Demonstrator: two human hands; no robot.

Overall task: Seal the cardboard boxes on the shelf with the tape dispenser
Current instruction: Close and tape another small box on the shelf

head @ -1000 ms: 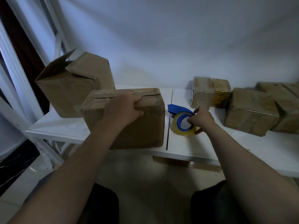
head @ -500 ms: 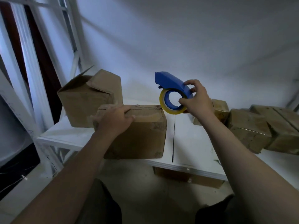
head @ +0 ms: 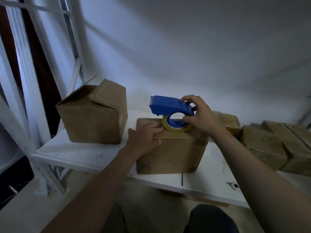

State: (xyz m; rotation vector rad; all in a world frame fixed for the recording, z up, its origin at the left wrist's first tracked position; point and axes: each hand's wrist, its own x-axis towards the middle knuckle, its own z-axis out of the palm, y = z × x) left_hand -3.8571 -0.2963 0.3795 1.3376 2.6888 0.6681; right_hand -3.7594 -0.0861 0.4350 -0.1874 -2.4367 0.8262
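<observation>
A closed cardboard box (head: 175, 153) stands at the front of the white shelf (head: 80, 155). My left hand (head: 144, 138) grips its top left front edge, fingers on the lid and thumb on the front face. My right hand (head: 198, 115) holds a blue tape dispenser (head: 168, 105) with a yellowish tape roll (head: 175, 129); the roll rests on the box's top, just right of my left fingers. The dispenser's nose points left.
A taller cardboard box (head: 94, 115) with a raised flap stands at the back left. Several smaller boxes (head: 269, 145) lie at the right of the shelf. White shelf uprights (head: 33, 81) rise at the left. The floor and my knees show below the shelf's front edge.
My right hand picked the dispenser up from the shelf, lifted it, then brought it down onto the box's top. My left hand stayed on the box.
</observation>
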